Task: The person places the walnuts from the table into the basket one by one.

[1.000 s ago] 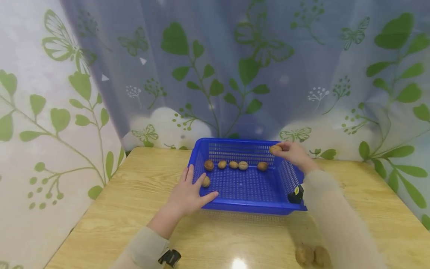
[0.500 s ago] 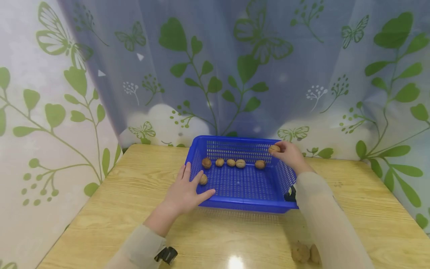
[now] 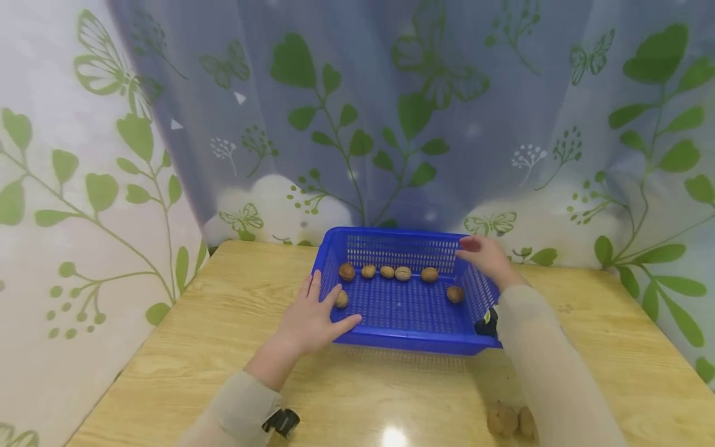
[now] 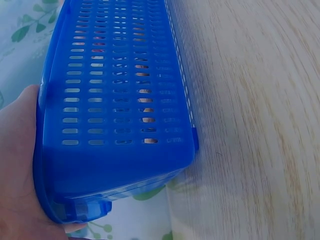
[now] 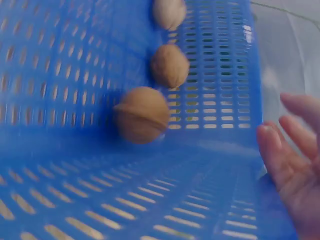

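In the head view, my left hand (image 3: 309, 312) lies over the left rim of a blue plastic basket (image 3: 402, 338), fingers spread and the thumb along its front edge. The left wrist view has this hand (image 4: 17, 165) against the slotted wall. My right hand (image 3: 485, 257) hovers at the back right corner, fingers parted around nothing. Just below it in the basket is a walnut (image 3: 455, 294); in the right wrist view a large walnut (image 5: 142, 115) appears near the corner. Several more walnuts, one of them pale (image 3: 403, 273), line the back wall. Another walnut (image 3: 341, 299) sits beside my left fingers.
Two brown walnuts (image 3: 502, 419) lie on the wooden table (image 3: 184, 347) near its front, one partly behind my right sleeve (image 3: 550, 354). A patterned curtain (image 3: 357, 124) hangs behind the table. Black cameras (image 3: 282, 423) are strapped to both wrists.
The walnut pinched in my right hand has been let go and is now low in the basket's right side. My right fingers have parted. The left hand keeps its place on the rim.
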Demonstrator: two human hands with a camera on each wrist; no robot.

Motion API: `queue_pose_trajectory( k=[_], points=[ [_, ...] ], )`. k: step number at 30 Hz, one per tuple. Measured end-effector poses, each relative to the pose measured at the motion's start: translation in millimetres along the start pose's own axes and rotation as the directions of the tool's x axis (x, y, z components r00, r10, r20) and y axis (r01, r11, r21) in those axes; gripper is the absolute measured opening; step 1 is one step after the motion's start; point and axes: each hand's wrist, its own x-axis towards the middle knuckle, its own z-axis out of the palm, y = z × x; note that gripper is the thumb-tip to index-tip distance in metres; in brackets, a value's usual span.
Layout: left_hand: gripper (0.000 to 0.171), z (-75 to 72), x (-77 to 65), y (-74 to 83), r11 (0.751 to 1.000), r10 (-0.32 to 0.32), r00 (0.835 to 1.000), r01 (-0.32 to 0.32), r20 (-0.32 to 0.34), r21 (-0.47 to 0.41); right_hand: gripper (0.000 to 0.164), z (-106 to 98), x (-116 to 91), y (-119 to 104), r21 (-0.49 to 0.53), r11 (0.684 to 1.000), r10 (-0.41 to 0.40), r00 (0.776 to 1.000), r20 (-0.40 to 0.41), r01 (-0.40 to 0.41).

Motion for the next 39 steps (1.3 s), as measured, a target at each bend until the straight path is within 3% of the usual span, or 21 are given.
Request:
queue_pose_trajectory(
  k=[7, 14, 22, 39],
  points=[
    [0.084, 3.2, 1.1, -0.6, 1.0, 0.001, 1.0, -0.001, 0.007, 0.004, 0.054, -23.2, -9.0, -11.7, 0.144, 0.989, -0.001, 0.988, 0.155, -0.021],
    [0.086, -0.3, 2.9, -0.3, 1.0, -0.003, 1.0, 0.003, 0.014, 0.012, 0.057, -45.3, -27.4, -32.3, 0.107, 0.994, -0.034, 0.972, 0.234, 0.009],
    [0.084, -0.6, 2.7, 1.2, 1.0, -0.005, 1.0, 0.005, 0.024, 0.015, 0.056, -49.9, -61.4, -29.7, -0.001, 0.997, -0.073, 0.968, 0.241, 0.076],
    [0.087, 1.7, 2.4, -1.4, 0.999, -0.026, 0.999, 0.024, 0.046, 0.038, 0.045, -53.8, -141.8, -3.4, 0.032, 0.994, -0.11, 0.978, 0.179, 0.106]
  ],
)
